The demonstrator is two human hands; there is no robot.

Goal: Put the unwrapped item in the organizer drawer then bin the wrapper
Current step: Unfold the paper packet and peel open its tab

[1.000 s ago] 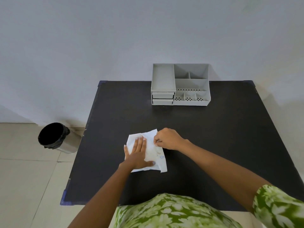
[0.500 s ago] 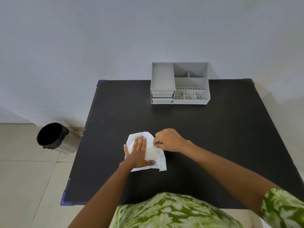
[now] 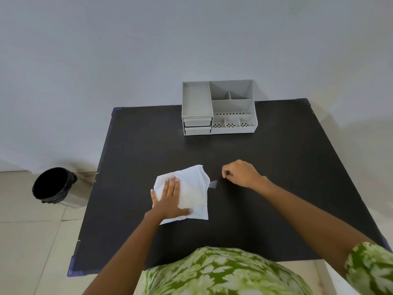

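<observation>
A white paper-wrapped packet (image 3: 194, 192) lies on the black table (image 3: 276, 167), near the front. My left hand (image 3: 170, 199) presses flat on its left half, fingers straight. My right hand (image 3: 240, 174) is to the right of the packet, fingers pinched together. A short clear tape strip (image 3: 213, 184) runs from the packet's right edge toward those fingertips. What the wrapper holds is hidden. The grey organizer (image 3: 231, 103) stands at the table's far edge, and both small drawers (image 3: 197, 126) at its left front are pushed in.
A steel bin (image 3: 72, 201) with a black liner stands on the tiled floor to the left of the table. A pale wall rises right behind the organizer. Bare black tabletop lies between the packet and the organizer.
My right hand has pulled away from the packet to the right, drawing out the tape strip. A wrapper flap has lifted. My left hand still presses on the packet.
</observation>
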